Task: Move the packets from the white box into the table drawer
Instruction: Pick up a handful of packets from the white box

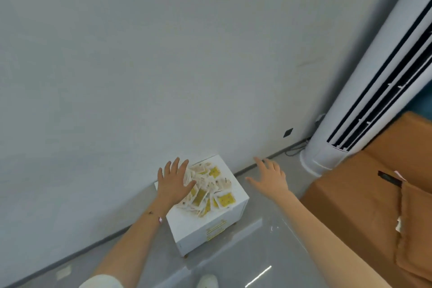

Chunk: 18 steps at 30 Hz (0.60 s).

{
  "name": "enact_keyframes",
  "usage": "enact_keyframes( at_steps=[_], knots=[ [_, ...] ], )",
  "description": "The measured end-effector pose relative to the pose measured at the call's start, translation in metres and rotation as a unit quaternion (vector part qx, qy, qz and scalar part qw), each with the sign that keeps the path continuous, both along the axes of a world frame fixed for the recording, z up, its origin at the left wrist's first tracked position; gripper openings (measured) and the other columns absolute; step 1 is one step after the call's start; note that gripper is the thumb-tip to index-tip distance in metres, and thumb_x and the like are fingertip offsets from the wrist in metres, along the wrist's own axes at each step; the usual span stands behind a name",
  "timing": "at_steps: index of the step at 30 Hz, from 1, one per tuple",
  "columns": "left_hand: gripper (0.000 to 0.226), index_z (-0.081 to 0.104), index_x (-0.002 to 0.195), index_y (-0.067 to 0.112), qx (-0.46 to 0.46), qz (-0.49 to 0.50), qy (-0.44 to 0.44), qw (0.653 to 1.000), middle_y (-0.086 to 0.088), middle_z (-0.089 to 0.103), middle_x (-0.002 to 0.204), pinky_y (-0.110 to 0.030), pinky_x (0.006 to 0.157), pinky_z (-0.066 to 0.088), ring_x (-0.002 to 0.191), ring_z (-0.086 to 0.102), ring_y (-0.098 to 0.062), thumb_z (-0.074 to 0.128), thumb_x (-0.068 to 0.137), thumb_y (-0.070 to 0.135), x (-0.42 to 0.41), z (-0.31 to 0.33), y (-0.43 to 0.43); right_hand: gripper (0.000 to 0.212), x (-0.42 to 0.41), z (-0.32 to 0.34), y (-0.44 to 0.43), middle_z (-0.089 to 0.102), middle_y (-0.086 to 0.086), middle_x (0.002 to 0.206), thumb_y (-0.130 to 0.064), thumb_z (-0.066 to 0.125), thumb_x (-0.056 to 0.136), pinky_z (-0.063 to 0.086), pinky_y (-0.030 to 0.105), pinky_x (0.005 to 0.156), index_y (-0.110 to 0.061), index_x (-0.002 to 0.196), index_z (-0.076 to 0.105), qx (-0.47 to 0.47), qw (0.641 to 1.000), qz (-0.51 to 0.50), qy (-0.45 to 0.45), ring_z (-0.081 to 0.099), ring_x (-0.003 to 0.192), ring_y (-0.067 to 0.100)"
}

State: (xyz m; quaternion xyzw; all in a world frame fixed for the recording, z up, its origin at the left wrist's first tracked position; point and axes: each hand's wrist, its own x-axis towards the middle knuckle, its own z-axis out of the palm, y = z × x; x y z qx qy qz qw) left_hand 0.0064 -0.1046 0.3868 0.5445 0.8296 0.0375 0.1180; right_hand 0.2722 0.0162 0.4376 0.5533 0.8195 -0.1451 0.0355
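A small white box-like unit [198,229] stands on the floor against the wall. A loose heap of white and yellow packets [210,189] lies on its top. My left hand [174,182] hovers flat, fingers spread, over the left edge of the heap; whether it touches the packets is unclear. My right hand [268,176] is spread open in the air to the right of the unit, apart from it and holding nothing. A front panel with a gold strip [216,229] shows on the unit's near side.
A tall white floor air conditioner [364,91] stands at the right by the wall. A large brown cardboard box [364,199] with a torn flap sits at the right. The grey glossy floor [245,259] lies in front. A white shoe tip [207,282] shows at the bottom.
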Motion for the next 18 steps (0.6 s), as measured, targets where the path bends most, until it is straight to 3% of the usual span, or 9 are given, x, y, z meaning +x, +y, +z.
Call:
enact_keyframes(
  at_steps=[3,7,10,18],
  knots=[
    [0.077,0.004,0.153,0.031,-0.021,0.032,-0.01,0.999,-0.001,-0.002,0.162,-0.05,0.117,0.001,0.148,-0.001,-0.028,0.028,0.09,0.067,-0.028,-0.016,0.016,0.076,-0.031,-0.014,0.037,0.017,0.009,0.158,-0.058,0.046,0.092,0.021,0.044,0.114,-0.03,0.154,0.011,-0.013,1.0,0.028,-0.002,0.012,0.146,0.029],
    [0.097,0.026,0.151,0.027,-0.003,0.06,-0.022,0.998,-0.006,0.019,0.159,-0.056,0.115,0.013,0.145,0.018,-0.034,0.009,0.068,0.075,-0.054,-0.038,0.04,0.076,-0.063,-0.028,0.084,0.019,0.009,0.158,-0.058,0.046,0.092,0.023,0.043,0.114,-0.03,0.154,0.012,-0.016,0.999,0.035,-0.002,0.013,0.146,0.028],
    [0.101,0.021,0.152,0.029,-0.032,0.077,-0.04,0.996,-0.003,0.014,0.16,-0.052,0.115,0.01,0.146,0.013,-0.031,0.003,0.063,0.075,-0.068,-0.056,0.059,0.075,-0.08,-0.041,0.113,0.02,0.008,0.158,-0.056,0.047,0.092,0.024,0.043,0.114,-0.03,0.153,0.014,-0.027,0.999,0.037,0.003,0.013,0.146,0.028],
    [0.101,0.027,0.15,0.024,-0.087,0.14,-0.088,0.982,-0.01,0.022,0.158,-0.056,0.113,0.019,0.143,0.022,-0.036,0.01,0.066,0.076,-0.079,-0.113,0.087,0.075,-0.119,-0.117,0.156,0.023,0.007,0.156,-0.058,0.045,0.092,0.028,0.046,0.111,-0.029,0.153,0.013,-0.166,0.982,0.064,-0.058,0.018,0.144,0.029]
  ],
)
